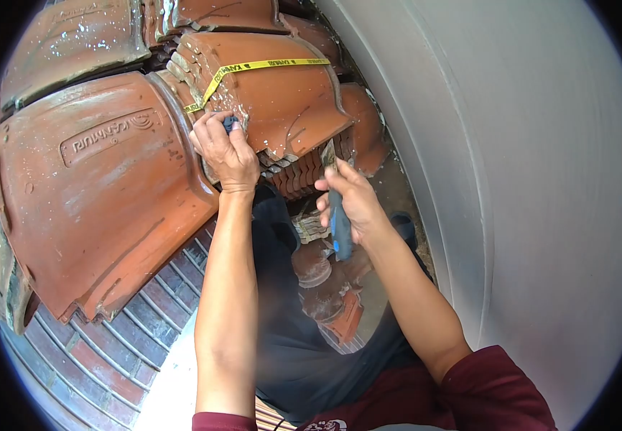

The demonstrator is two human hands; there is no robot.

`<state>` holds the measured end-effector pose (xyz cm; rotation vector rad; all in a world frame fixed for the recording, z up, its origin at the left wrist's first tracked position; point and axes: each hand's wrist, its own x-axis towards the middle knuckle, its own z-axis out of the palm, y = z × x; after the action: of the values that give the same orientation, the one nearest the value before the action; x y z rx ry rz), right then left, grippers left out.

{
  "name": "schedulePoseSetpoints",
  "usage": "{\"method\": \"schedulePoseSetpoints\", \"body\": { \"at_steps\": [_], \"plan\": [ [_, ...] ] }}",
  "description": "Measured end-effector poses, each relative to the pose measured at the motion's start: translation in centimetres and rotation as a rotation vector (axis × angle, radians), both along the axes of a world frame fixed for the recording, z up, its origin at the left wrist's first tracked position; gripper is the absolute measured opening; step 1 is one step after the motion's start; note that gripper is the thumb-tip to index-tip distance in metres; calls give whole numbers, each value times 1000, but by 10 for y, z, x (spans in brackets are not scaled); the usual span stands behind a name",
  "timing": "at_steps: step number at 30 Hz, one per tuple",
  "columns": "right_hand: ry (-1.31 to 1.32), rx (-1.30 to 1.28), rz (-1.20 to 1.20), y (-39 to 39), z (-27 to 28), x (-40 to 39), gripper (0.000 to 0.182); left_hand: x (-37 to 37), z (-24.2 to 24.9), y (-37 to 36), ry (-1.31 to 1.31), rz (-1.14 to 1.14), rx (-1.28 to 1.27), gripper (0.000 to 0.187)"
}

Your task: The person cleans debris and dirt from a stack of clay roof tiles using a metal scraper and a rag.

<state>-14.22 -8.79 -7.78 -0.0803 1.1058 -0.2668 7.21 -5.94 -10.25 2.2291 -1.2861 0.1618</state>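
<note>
My left hand (226,154) is closed on a small dark object (230,124), whose kind I cannot tell. It is against the left side of a stack of orange clay roof tiles (282,100), just below a yellow printed strap (271,65) lying across them. In my right hand (358,197) is a hand tool with a grey-and-blue handle (340,226), gripped upright. Its narrow, stained blade (329,153) points up, overlapping the lower right edge of the stack. White specks and flaky residue mark the tiles near my left hand.
A large embossed roof tile (103,179) lies on the left, with more tiles (74,43) behind. Broken tile pieces (340,316) are on the ground between my legs. A curved grey wall (541,179) rises on the right; striped brick-patterned flooring (117,359) is at lower left.
</note>
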Motion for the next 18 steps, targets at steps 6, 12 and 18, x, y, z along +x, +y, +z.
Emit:
{"method": "schedulePoseSetpoints", "body": {
  "at_steps": [6,12,18],
  "plan": [
    [65,-384,251,5,13,-2,54,23,19,-19,56,-62,-63,18],
    [351,-1220,536,9,-3,30,47,26,-1,-21,-70,-134,-80,28],
    [229,-1169,449,37,-7,64,44,27,-2,-21,-30,-126,-86,28]
  ]
}}
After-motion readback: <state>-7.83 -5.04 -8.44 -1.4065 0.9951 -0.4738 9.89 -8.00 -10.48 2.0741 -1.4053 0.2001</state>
